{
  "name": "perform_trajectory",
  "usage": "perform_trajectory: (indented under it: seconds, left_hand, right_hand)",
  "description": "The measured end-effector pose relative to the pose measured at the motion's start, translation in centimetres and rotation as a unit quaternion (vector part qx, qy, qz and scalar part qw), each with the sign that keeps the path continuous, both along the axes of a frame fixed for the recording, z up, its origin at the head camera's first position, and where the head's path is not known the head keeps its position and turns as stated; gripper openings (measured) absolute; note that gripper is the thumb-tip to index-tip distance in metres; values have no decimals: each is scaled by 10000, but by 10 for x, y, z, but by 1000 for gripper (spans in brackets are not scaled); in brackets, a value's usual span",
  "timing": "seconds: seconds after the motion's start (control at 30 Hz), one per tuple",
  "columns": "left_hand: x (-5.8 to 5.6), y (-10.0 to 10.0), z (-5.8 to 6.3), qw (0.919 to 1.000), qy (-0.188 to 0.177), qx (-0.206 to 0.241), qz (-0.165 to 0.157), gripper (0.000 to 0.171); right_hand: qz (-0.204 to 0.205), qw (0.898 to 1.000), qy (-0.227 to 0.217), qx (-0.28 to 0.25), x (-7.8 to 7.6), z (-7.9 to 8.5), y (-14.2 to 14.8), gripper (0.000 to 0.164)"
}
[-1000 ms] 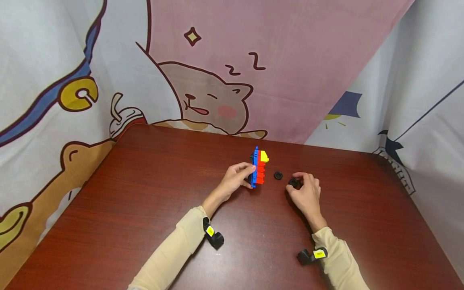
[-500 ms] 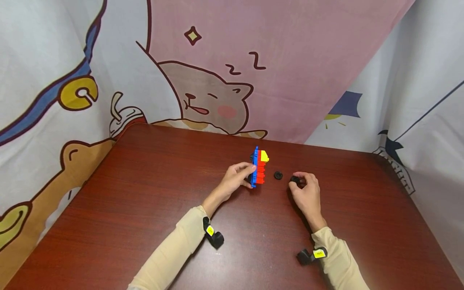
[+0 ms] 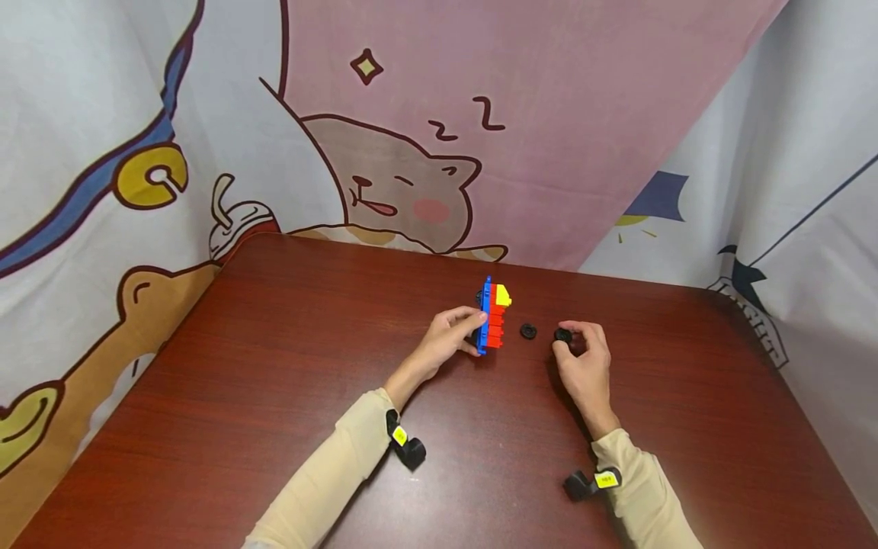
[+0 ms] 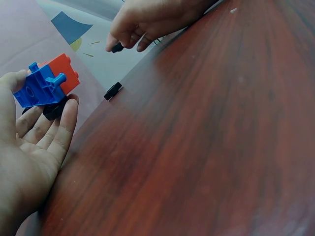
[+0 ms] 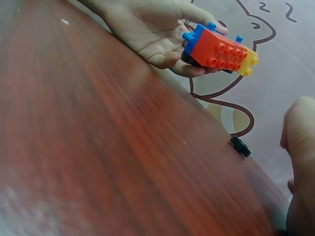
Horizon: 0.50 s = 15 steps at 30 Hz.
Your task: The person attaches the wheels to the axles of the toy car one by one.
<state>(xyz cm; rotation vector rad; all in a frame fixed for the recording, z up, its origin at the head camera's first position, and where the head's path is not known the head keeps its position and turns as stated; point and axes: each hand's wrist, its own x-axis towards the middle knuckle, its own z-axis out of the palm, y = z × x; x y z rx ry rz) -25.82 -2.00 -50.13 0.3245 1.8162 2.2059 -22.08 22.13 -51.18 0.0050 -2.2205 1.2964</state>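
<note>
My left hand [image 3: 447, 335] grips a toy block car [image 3: 492, 316] by its blue base, thumb on one side and fingers beneath. Red studded bricks and a yellow brick sit on that base, and the car is turned on its side. Black wheels [image 4: 53, 110] show under the base by the fingers in the left wrist view. Between thumb and forefinger, my right hand [image 3: 584, 364] pinches a black toy wheel [image 3: 562, 335]. Another loose black wheel [image 3: 527, 331] lies on the table between the two hands.
The brown wooden table [image 3: 274, 381] reaches back to a curtain [image 3: 535, 152] with cartoon animals. A small white speck [image 5: 65, 22] lies on the table. Black camera straps circle both wrists over beige sleeves [image 3: 329, 465].
My right hand has shifted slightly away from the body and to the right, and the pinched wheel has turned between its fingers. The left hand and the car have stayed in place.
</note>
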Motion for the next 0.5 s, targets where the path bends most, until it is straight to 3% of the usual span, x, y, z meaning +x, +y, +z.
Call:
perform_trajectory:
  seconds: [0.23, 0.37, 0.5]
  left_hand:
    - [-1, 1, -1, 10000, 6, 4, 24, 34]
    - [-1, 0, 0, 10000, 13, -22, 13, 34]
    - [0, 0, 1, 10000, 2, -36, 3, 35]
  right_hand:
    - [257, 9957, 820, -334, 7, 15, -9, 29]
    - [355, 9930, 1059, -393, 16, 28, -17, 28]
    - [444, 9907, 1219, -417, 17, 31, -18, 29]
